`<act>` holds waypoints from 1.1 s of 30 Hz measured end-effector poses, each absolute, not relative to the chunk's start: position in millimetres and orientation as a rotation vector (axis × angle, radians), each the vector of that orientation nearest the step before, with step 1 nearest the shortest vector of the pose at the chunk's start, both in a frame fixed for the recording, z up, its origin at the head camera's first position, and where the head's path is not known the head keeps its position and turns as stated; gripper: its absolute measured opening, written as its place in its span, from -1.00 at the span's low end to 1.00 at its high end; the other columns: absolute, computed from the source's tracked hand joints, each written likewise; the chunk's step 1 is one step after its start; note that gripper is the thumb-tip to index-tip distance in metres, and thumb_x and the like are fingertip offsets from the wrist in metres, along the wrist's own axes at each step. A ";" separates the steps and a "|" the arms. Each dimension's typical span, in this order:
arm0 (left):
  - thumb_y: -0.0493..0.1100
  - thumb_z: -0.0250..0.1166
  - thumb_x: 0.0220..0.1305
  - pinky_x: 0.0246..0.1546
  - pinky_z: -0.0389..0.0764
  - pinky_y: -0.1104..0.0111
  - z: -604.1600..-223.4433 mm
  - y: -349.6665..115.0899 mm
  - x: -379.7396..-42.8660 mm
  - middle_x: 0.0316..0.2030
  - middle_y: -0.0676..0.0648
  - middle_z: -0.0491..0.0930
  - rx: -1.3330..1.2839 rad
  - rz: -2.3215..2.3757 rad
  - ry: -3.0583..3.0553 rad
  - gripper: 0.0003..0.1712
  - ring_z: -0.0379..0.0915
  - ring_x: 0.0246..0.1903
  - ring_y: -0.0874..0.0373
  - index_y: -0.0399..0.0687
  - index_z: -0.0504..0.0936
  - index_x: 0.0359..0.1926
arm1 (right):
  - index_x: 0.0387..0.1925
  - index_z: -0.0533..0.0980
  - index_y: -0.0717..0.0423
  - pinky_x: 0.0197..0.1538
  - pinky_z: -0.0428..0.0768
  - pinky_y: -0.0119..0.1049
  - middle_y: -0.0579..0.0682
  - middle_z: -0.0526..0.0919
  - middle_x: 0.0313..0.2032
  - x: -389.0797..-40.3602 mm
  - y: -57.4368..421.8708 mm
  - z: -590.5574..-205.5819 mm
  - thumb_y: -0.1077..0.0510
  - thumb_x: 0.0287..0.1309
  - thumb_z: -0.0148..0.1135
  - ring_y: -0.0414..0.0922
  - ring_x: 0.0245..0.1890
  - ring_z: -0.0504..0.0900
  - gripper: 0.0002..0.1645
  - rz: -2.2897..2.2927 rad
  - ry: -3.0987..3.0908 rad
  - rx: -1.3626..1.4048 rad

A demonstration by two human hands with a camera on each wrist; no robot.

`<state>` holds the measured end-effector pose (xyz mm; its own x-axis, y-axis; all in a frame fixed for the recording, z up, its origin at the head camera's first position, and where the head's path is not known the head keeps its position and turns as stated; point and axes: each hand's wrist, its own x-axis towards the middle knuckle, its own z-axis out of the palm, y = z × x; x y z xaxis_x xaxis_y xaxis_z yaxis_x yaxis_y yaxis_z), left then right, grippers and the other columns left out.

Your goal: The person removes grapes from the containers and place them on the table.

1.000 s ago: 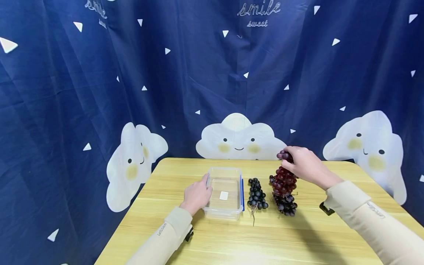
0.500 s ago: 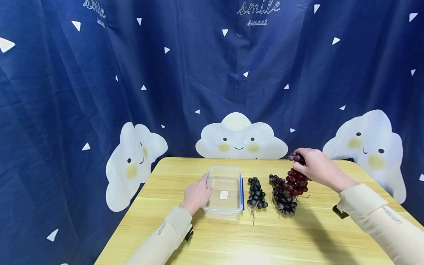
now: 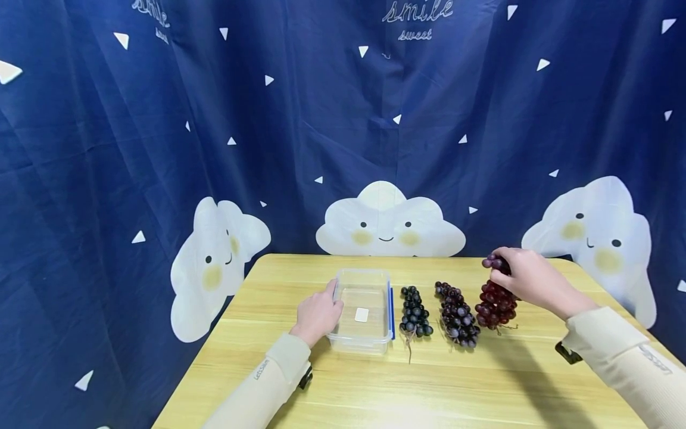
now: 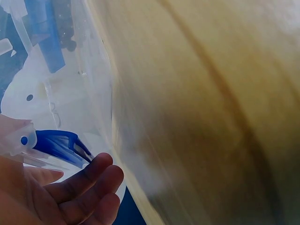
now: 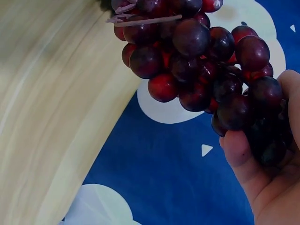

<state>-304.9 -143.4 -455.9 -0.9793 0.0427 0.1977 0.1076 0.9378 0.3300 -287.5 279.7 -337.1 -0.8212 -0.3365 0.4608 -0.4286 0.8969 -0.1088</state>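
In the head view my right hand [image 3: 527, 277] grips the top of a red grape bunch [image 3: 495, 305], which hangs down at the right. The right wrist view shows thumb and fingers around the bunch's narrow end [image 5: 234, 110], with its stem [image 5: 154, 21] at the far end. My left hand [image 3: 317, 313] holds the left side of a clear plastic food container [image 3: 360, 344]. In the left wrist view its fingers [image 4: 93, 183] are bent beside the container's blue clasp [image 4: 61, 146]. Whether the red bunch touches the table is unclear.
A black grape bunch [image 3: 414, 313] lies just right of the container. Between it and the red bunch lies a dark purple bunch [image 3: 457, 316]. The wooden table [image 3: 429, 387] ends at a blue curtain [image 3: 300, 119] with cloud prints.
My right hand has moved right with the red grape bunch, from over the dark purple bunch to its right side, and slightly lower. The left hand and container stay in place.
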 end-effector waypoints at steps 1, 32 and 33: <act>0.06 -0.03 0.23 -0.78 0.28 0.24 -456.1 -143.4 -304.8 -0.72 0.00 0.39 -0.111 -0.510 -2.906 -0.32 0.27 -0.79 0.11 0.19 0.12 0.39 | -0.34 0.52 0.09 -0.47 0.42 -0.20 -0.08 0.56 -0.51 -287.3 281.2 -338.3 0.15 -0.03 0.18 -0.18 -0.57 0.45 -0.84 0.285 -2.626 0.558; 0.05 -0.03 0.23 -0.80 0.29 0.23 -455.0 -143.3 -304.5 -0.75 -0.01 0.37 -0.111 -0.518 -2.914 -0.31 0.26 -0.80 0.11 0.20 0.11 0.40 | -0.31 0.56 0.02 -0.45 0.44 -0.26 -0.12 0.66 -0.41 -281.2 310.3 -367.2 0.18 -0.04 0.19 -0.28 -0.54 0.47 -0.83 0.278 -2.690 0.583; 0.06 -0.03 0.23 -0.80 0.29 0.23 -455.3 -143.4 -304.6 -0.75 -0.01 0.38 -0.111 -0.516 -2.916 -0.31 0.27 -0.80 0.11 0.21 0.11 0.40 | -0.31 0.56 0.03 -0.45 0.43 -0.27 -0.12 0.65 -0.42 -281.5 310.7 -368.2 0.18 -0.03 0.19 -0.27 -0.54 0.46 -0.83 0.276 -2.698 0.583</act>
